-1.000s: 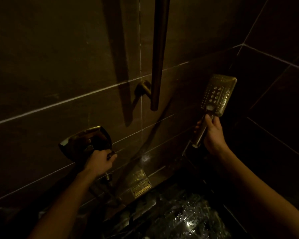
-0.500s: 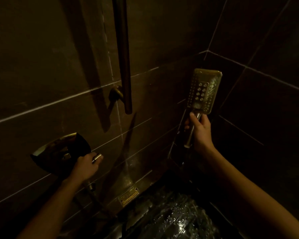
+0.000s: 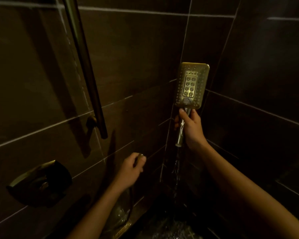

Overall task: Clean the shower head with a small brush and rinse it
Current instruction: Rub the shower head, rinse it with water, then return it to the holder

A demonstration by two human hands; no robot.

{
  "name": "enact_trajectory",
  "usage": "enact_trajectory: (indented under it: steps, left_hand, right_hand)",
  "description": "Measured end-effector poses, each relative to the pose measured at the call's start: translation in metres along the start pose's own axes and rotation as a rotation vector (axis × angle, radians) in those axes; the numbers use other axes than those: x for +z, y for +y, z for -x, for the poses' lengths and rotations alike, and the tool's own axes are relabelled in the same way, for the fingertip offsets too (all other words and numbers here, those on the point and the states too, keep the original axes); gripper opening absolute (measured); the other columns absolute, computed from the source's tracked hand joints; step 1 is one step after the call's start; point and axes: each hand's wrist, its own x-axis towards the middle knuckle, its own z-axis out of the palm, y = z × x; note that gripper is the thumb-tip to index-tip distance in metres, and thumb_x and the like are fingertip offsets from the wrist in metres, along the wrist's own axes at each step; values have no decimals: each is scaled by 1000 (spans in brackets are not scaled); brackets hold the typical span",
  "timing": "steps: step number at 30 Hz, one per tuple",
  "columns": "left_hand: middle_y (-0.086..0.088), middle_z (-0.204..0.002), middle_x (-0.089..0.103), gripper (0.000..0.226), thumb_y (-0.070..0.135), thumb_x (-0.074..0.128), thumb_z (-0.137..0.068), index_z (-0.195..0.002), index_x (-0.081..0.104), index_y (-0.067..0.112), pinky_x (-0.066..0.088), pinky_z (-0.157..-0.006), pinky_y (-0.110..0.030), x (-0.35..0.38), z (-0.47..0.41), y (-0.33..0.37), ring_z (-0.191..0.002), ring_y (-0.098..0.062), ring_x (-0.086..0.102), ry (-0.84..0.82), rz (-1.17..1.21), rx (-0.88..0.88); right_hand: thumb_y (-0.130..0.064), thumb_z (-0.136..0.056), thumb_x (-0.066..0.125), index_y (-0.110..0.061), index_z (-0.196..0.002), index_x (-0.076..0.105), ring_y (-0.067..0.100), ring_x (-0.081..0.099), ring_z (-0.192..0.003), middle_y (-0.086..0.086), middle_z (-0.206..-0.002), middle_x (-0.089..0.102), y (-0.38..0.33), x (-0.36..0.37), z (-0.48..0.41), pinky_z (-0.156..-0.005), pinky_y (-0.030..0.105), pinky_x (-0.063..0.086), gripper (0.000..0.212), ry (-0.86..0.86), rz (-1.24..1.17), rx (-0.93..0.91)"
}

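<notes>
The rectangular brass shower head [image 3: 191,85] stands upright near the wall corner, its nozzle face turned toward me. My right hand [image 3: 191,128] is closed around its handle just below the head. From the handle's lower end a glinting wet strand [image 3: 177,169] runs down; I cannot tell if it is water or hose. My left hand [image 3: 130,168] is lower and further left, close to the wall, fingers pinched on a small round metal piece [image 3: 139,156]. No brush is in view.
A dark vertical rail [image 3: 86,66] on its bracket is fixed to the tiled left wall. The valve plate [image 3: 40,183] sits low on the left. A thin hose [image 3: 131,197] hangs under my left hand. The wet floor [image 3: 167,228] glistens below.
My left hand has left the valve plate and moved right to the small metal piece. The shower head has turned upright with its face toward me. My view has swung right and up.
</notes>
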Motion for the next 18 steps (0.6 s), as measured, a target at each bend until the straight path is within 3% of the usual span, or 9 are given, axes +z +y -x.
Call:
enact_trajectory:
  steps: [3,6,11,14,18]
  left_hand:
    - [5,-74,58,18,39,45,-101,-93,59,29,46,-58,-17,25,-6,37,-59,-2,55,-20,24,58]
    - [3,-79,61,16,35,47,-101,-93,58,27,50,-64,-24,47,-11,73,-64,-7,58,-33,66,94]
    - [7,-95,63,17,24,50,-101,-115,57,20,55,-69,-23,73,-17,122,-81,-7,64,-17,134,28]
    - [-2,-105,68,28,31,54,-98,-124,56,20,60,-81,-39,85,-23,134,-89,-16,70,-9,127,2]
    - [-3,-101,69,25,28,53,-99,-123,53,28,60,-85,-40,94,-24,149,-92,-19,71,-35,192,-34]
  right_hand:
    - [-21,-104,52,-20,-115,57,9,60,-71,-1,-83,61,-18,-6,-8,-61,27,51,12,-21,-20,-25]
    - [-21,-104,51,-19,-119,56,9,59,-72,-1,-85,60,-37,-9,-14,-60,25,51,16,-40,-35,-51]
    - [-21,-106,47,-14,-114,54,11,53,-60,-1,-72,55,-63,-12,-18,-55,27,46,13,-61,-43,-95]
    - [-22,-106,46,-14,-114,53,11,52,-58,-2,-70,54,-72,-12,-18,-55,28,45,14,-76,-30,-109]
    - [-22,-106,45,-13,-114,52,11,51,-54,-2,-69,54,-78,-16,-20,-53,29,44,13,-94,-42,-119]
